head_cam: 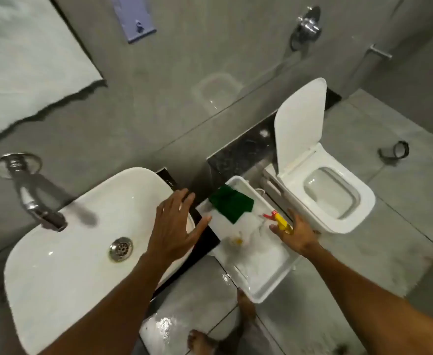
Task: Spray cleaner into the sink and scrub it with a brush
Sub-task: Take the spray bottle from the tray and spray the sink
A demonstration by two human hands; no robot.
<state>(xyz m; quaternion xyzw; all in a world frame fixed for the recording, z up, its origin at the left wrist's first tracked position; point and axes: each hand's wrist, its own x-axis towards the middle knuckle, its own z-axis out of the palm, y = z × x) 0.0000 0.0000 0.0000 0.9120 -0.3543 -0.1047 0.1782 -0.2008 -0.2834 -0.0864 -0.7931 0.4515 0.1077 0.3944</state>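
Head view, looking down into a grey bathroom, picture soft w/ motion blur.

White sink (64, 254) at left, metal drain (121, 248) near centre of bowl, chrome tap (34, 201) reaching over the back rim from the wall; tap spout blurred. Near edge of the sink is covered by the left forearm.

Left hand (177, 226) spread wide, fingers apart, palm down over the sink's right rim. Holds nothing. Can't tell if it touches the rim or floats just above.

White tub (266, 280) just right of the sink, tilted corner-on. Inside: green cloth (232, 204) at the far end, pale wet stuff in the middle too washed out to identify, a small yellowish blob there also unclear. No brush can be picked out w/ certainty.

Spray bottle (280, 221): only the yellow head and red nozzle show, at the tub's right side; bottle body hidden behind the right hand (297, 235). Right hand's fingers are partly curled at the yellow head, touching it; whether the grip is closed can't be told from this angle.

Toilet (333, 201) right of the tub, lid (299, 126) up. Mirror (28, 60) upper left, cut off by the frame. Bare feet (202, 340) at bottom, wet floor (402, 213), dark ring-shaped thing (395, 151) on the floor far right, unclear what.
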